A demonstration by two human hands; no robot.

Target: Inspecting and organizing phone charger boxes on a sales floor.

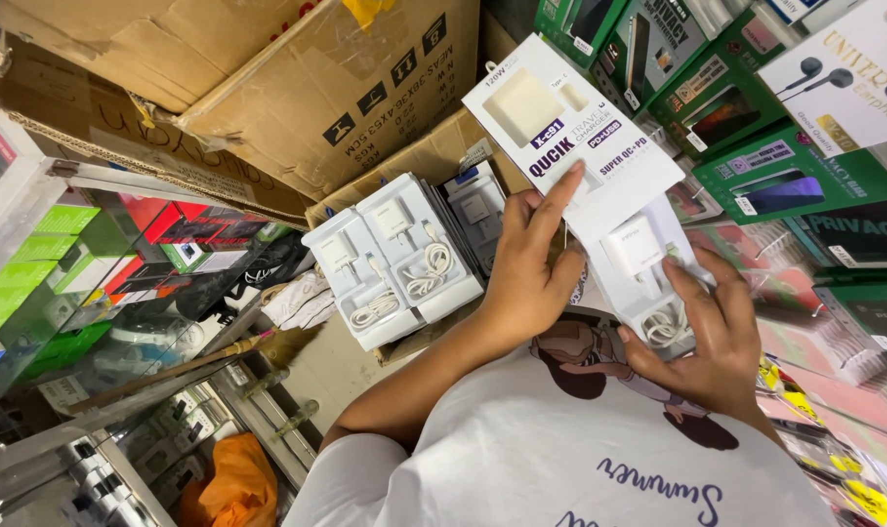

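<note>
White charger tray [646, 268] half inside tilted white sleeve [560, 127], cable coiled.

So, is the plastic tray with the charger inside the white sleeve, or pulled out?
Partly out. The tray sticks out below the white sleeve; its charger and coiled cable show. The right hand holds the tray, the left hand the sleeve.

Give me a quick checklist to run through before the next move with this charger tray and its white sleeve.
1. Left hand grips the white card sleeve: ok.
2. Right hand supports the charger tray from below: ok.
3. Tray fully out of the sleeve: not ok, the two overlap.
4. Coiled cable seated in the tray: ok.
5. Charger block seated: ok.
6. Room in the carton of trays: cannot tell.
</note>
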